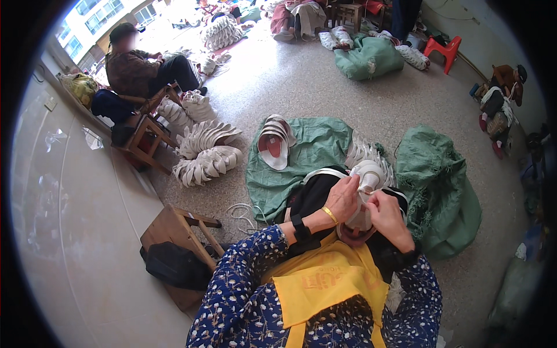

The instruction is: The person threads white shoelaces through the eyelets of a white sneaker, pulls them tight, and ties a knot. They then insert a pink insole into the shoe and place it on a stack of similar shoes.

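White shoe upper (361, 217) is sitting over my lap between my two hands, its reddish opening facing me and its front pointing away. My left hand (341, 200) is closing on it from the left, thumb and fingers bunching near its front, while my right hand (387, 216) is bending its fingers into a pinch on the right side. I am holding the two close together over the upper; whether any lace is running between the fingertips I can't tell, the spot being too small. A gold bracelet (330, 214) and a black band (300, 229) are circling my left wrist. I am wearing a yellow apron (331, 278) over a blue flowered top (241, 261). Just beyond my lap, a row of nested uppers (371, 153) is lying beside a spread green cloth (319, 133), and a small red-lined stack (272, 148) is resting on that cloth. On my right a bulky green sack (438, 191) is slumping. To my left a black bag (177, 265) is lying by a wooden stool (165, 229), with a loose white cord (241, 213) curling near it on the floor. Farther off, a seated person (130, 72) is leaning forward, and a red plastic stool (444, 55) is standing near the right wall.
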`<state>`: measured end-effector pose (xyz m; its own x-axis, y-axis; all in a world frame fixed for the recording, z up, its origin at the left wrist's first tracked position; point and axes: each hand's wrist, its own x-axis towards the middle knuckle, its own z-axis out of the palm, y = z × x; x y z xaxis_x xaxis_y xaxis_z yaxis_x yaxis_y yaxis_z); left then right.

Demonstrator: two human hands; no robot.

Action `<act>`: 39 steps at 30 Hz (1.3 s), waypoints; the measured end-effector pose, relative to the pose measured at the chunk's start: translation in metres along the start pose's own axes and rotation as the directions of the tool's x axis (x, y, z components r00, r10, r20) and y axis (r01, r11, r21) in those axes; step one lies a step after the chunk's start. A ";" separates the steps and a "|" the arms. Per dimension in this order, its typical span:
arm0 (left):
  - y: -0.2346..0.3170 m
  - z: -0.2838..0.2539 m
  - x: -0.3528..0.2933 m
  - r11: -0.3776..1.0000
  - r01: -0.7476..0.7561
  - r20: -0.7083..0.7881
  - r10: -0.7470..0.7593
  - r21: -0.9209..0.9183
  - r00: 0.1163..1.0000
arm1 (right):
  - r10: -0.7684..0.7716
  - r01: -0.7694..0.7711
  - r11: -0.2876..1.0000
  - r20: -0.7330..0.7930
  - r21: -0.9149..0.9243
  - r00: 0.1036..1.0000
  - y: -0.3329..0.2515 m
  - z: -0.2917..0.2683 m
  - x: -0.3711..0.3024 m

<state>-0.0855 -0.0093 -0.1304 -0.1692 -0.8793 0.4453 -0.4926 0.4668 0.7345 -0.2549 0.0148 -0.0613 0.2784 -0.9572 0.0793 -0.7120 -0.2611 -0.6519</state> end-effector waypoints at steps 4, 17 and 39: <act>-0.002 0.010 -0.001 0.996 -0.057 -0.029 0.059 0.061 0.998 | 0.108 -0.166 0.921 0.178 0.352 0.978 -0.054 -0.053 -0.035; 0.075 -0.042 0.029 0.930 0.002 0.199 0.077 -0.367 0.977 | 0.051 -0.151 0.797 0.184 0.584 0.982 -0.059 -0.126 -0.011; 0.102 -0.049 0.053 0.516 0.311 0.326 -0.065 -0.798 0.943 | 0.090 0.086 0.645 -0.188 0.759 0.978 -0.049 -0.101 0.016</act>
<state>-0.1030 -0.0039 -0.0065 -0.4056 -0.8907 0.2054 0.3744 0.0431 0.9263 -0.2808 -0.0002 0.0482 0.0870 -0.9832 0.1603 0.0538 -0.1561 -0.9863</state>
